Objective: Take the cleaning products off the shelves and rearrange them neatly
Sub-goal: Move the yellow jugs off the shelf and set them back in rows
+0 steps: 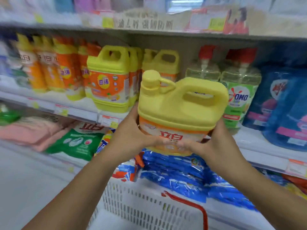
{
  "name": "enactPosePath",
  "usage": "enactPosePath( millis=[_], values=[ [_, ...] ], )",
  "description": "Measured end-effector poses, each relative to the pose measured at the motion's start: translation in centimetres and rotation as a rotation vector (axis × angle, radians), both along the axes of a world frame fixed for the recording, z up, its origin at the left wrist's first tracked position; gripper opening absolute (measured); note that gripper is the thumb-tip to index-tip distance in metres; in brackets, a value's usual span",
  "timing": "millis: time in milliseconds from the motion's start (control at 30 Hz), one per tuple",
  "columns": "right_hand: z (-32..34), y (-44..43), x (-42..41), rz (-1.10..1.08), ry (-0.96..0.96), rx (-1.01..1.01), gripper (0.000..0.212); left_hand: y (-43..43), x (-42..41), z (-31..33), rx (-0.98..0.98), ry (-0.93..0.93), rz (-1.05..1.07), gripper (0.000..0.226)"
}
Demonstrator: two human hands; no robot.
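Yellow jug (181, 112) is held in the air by both hands, in front of the middle shelf. It is tilted slightly, cap at the upper left, handle loop to the right.

Left hand (131, 131) is wrapped round the jug's lower left side, thumb laid up along the edge. Right hand (219, 140) is curled round the lower right corner. Fingers of both hands are spread across the bottom of the label; detail is blurred there.

Below the jug, blue bags (182, 171) are seen. Nearer the camera is a white basket (141, 206), its red handle (194, 205) folded down on the right.

On the middle shelf a matching shelf jug (108, 80) stands close to the front rail (79, 112), just left of the held jug. A rear jug (166, 62) is set further back. Between it and the OMO bottles (239, 92) a strip of bare back panel (187, 52) is visible. This open slot is partly covered by the held jug.

Orange bottles (49, 67) are packed tightly at the far left, and blue pouches (282, 105) fill the right end. The rail, hung with price tags, runs up to the left hand.

On the lower shelf a green bag (78, 143) and pink packs (25, 131) are lying flat.
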State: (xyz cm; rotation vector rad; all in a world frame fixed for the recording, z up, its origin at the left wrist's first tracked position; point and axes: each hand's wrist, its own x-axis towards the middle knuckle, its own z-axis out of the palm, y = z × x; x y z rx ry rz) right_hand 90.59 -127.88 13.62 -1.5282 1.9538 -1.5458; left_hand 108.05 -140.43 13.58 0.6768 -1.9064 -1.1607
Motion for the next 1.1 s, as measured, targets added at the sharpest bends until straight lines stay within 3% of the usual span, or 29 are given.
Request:
enactPosePath(
  millis=[200,633,833,1100],
  values=[
    [4.1,-7.7,1.0,0.003,0.120,-0.137,0.083,-7.3,1.2,4.7,-0.200,0.005,0.036,0.088],
    [2.5,-16.2,-1.9,-0.092,0.132,-0.066,0.080,-16.4,-4.6,0.2,-0.112,0.073,-0.001,0.090],
    [-0.4,-16.9,-1.3,-0.075,0.074,-0.054,0.108,-17.1,-5.4,-2.3,-0.171,0.041,-0.027,0.091],
    [-0.7,-18.8,-1.3,-0.169,-0.041,-0.011,0.108,-18.6,-6.5,-2.7,-0.080,0.061,-0.048,0.101]
  ],
)
